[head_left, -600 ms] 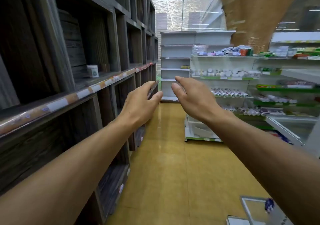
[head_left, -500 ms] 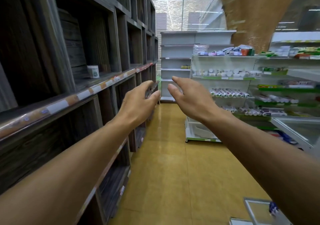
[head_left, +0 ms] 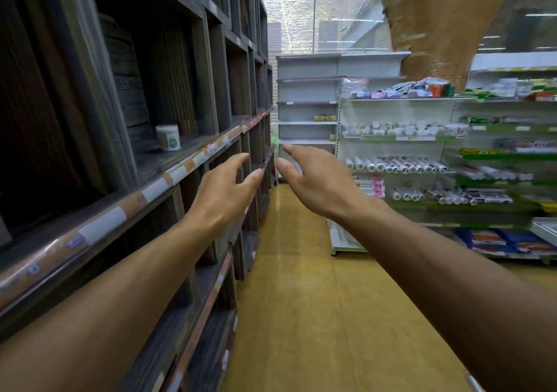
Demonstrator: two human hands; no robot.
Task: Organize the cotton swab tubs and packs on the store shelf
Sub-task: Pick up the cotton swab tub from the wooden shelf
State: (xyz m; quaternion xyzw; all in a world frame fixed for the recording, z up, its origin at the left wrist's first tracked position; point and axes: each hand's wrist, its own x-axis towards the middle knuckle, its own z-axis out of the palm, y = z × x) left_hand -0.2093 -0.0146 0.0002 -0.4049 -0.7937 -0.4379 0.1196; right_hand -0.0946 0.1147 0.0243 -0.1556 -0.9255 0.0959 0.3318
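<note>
- A white cotton swab tub [head_left: 168, 137] stands alone in a dark shelf [head_left: 156, 180] cubby, far left, back from the edge.
- Left hand [head_left: 221, 194] and right hand [head_left: 316, 185] reach forward over the aisle floor [head_left: 301, 301], fingers released, holding nothing.
- White shelves [head_left: 398, 138] of blurred goods stand right.

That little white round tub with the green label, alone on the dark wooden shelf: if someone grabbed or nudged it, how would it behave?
The small white round tub with a green label looks like rigid plastic, so it would probably keep its shape when gripped. It stands upright on a flat base on the dark wooden shelf, so a light push would likely slide it; tipped over, its round side might roll. It is probably light.
</note>
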